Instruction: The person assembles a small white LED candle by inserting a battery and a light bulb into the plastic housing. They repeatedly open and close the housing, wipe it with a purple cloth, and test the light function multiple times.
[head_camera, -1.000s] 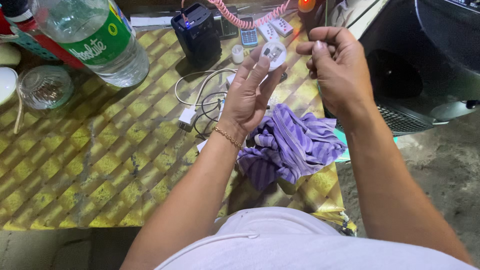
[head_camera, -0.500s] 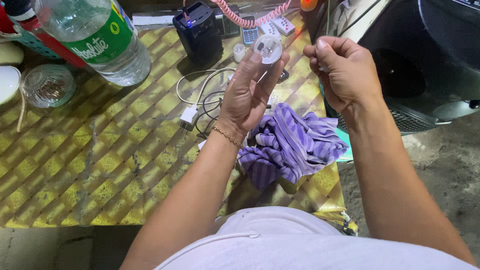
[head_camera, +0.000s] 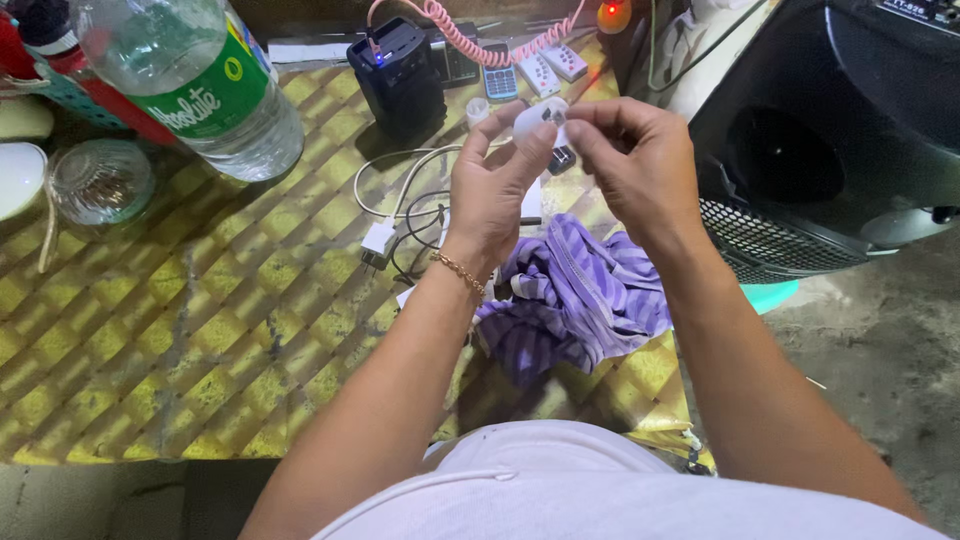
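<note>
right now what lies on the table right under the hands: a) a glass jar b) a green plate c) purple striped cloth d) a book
c: the purple striped cloth lies bunched just below the left hand and right hand, which hold a small white plug.

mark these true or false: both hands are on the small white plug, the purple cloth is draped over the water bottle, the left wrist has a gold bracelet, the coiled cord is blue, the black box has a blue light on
1. Both hands are on the small white plug. True: the left hand holds it and the right hand pinches at it from the other side.
2. The purple striped cloth is draped over the water bottle. False: it lies crumpled on the table mat, under the forearms, apart from the bottle.
3. The left wrist wears a gold bracelet. True.
4. The coiled cord is blue. False: it is pink.
5. The black box shows a small blue light. True.
</note>
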